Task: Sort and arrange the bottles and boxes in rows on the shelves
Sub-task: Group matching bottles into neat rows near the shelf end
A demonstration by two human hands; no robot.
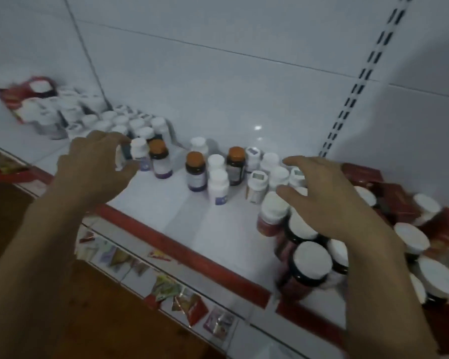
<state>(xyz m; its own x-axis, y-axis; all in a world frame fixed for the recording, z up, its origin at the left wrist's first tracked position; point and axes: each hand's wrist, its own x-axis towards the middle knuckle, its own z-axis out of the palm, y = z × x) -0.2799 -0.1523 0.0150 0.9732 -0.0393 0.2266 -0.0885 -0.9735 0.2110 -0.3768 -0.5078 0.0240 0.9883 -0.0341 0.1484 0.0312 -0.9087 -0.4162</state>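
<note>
Now, left hand (pixel 96 161): fingers and thumb curled round a small white plastic bottle (pixel 122 158), partly hidden by the fingers, at the left end of the loose middle group.
right hand (pixel 329 195): fingers spread and relaxed, holding nothing, over the bottles at the right; I cannot tell whether it touches them.
white shelf board with a red front edge (pixel 166 224): carries all the bottles.
brown bottles with orange caps (pixel 195 169): three, upright, mixed among white-capped white bottles (pixel 218 187) in the middle.
dark bottles with white lids and red labels (pixel 310 265): crowded at the near right, blurred.
red cardboard boxes (pixel 360 173): far right, behind those bottles.
white bottle cluster (pixel 70 112): far left, packed against the back wall.
coloured sachets (pixel 166 286): on the lower shelf, near.
</note>
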